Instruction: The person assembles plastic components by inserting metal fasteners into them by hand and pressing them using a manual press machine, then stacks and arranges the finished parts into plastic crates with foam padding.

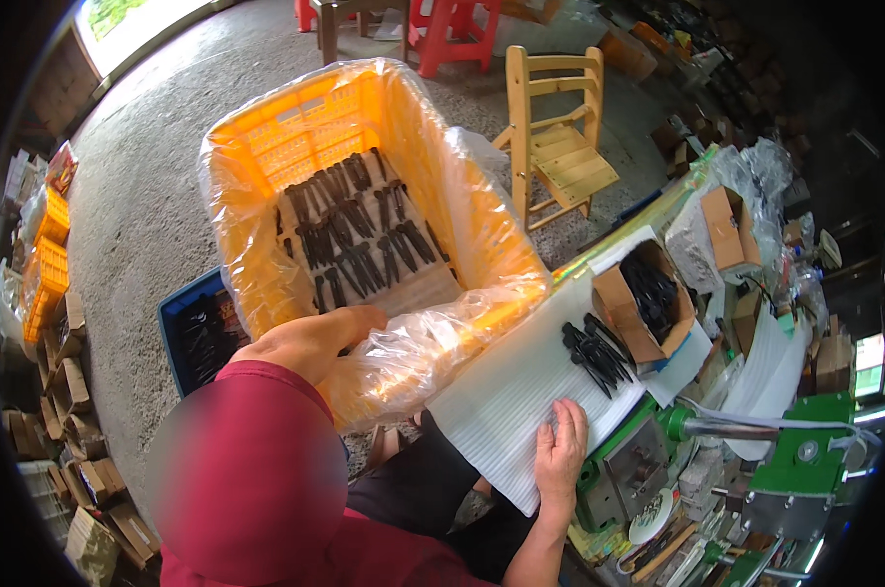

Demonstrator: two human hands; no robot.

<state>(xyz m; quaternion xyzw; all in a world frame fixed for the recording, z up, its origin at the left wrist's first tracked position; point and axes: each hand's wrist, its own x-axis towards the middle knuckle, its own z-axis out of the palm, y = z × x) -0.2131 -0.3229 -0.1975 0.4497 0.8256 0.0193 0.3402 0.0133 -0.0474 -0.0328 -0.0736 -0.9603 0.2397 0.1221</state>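
My left hand (pixel 310 342) reaches over the near rim of an orange plastic crate (pixel 310 122) lined with a clear plastic bag (pixel 432 338). Its fingers are mostly hidden, so their grip does not show. Inside the crate, rows of slim black handle-like parts (pixel 349 220) lie on a pale sheet. My right hand (pixel 560 455) rests on a ribbed white foam sheet (pixel 501 411), fingers extended and nothing visible in them. Beyond it on that sheet lies a small pile of similar black parts (pixel 599 357), beside a cardboard box (pixel 618 311) with a black bag inside.
A green machine (pixel 804 450) with a metal plate stands right of my right hand. Behind the crate are a wooden chair (pixel 569 161) and red stools (pixel 452 34). A blue bin (pixel 183 338) sits left of the crate. Cardboard boxes (pixel 100 479) are stacked far left.
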